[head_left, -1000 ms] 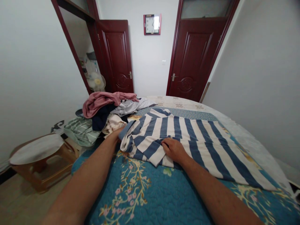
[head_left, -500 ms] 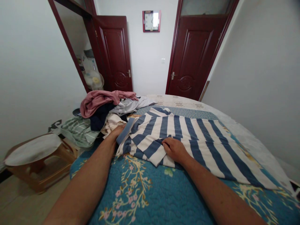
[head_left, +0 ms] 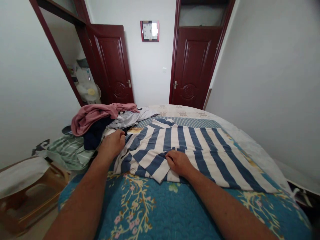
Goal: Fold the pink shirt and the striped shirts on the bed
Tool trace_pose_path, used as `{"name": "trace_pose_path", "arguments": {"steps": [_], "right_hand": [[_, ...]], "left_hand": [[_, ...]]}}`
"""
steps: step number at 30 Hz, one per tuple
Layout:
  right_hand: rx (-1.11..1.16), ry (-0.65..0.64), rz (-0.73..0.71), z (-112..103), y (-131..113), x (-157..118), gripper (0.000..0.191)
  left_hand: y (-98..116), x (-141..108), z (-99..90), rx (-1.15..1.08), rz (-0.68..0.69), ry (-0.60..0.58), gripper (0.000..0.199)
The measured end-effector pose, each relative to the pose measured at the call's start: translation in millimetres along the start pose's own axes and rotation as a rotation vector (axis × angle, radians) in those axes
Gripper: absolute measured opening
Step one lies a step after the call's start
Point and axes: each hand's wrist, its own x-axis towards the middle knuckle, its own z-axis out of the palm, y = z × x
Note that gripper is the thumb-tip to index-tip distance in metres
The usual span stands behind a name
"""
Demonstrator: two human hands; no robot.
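A blue-and-white striped shirt (head_left: 200, 143) lies spread across the bed, its collar end toward the left. My left hand (head_left: 112, 144) is at that end, fingers curled closed on the shirt by the collar; the hand hides most of the collar. My right hand (head_left: 178, 161) is closed on the shirt's near side, pinching the cloth beside the near sleeve (head_left: 156, 166). The sleeve lies folded over the body, its end pointing toward me.
Left of the shirt is a heap of clothes: a pink garment (head_left: 92, 115), a dark navy one (head_left: 96, 133) and a green checked one (head_left: 70, 151). A teal floral quilt (head_left: 175, 213) covers the bed. A stool (head_left: 27, 186) stands at the left; a wall (head_left: 275, 83) runs along the right.
My left hand has shifted left and up, and the blue collar that showed beside it is now mostly hidden. My right hand keeps its grip at the sleeve. The view has turned slightly.
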Motion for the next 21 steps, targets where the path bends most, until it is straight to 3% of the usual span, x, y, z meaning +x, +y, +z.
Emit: {"name": "trace_pose_path", "arguments": {"steps": [2,5,8,11,14,21], "right_hand": [[0.000,-0.010,0.001,-1.5,-0.9,0.3,0.024],[-0.007,-0.008,-0.005,-3.8,-2.9,-0.6,0.024],[-0.018,0.017,-0.032,-4.9,-4.6,-1.8,0.025],[-0.021,0.013,-0.041,-5.4,-3.2,-1.1,0.026],[-0.053,-0.003,0.010,-7.3,4.0,1.2,0.029],[-0.151,0.029,0.189,-16.0,24.8,0.1,0.031]], "left_hand": [[24.5,-1.2,12.0,0.054,0.173,0.006,0.019],[51.0,-4.3,55.6,-0.095,0.345,-0.237,0.017],[55.3,-11.2,109.9,-0.130,0.362,-0.421,0.023],[44.7,-21.5,148.3,0.020,0.382,-0.391,0.031],[33.5,-27.9,161.7,0.163,0.483,-0.324,0.037],[30.3,-23.2,161.6,0.336,0.554,-0.303,0.046]]}}
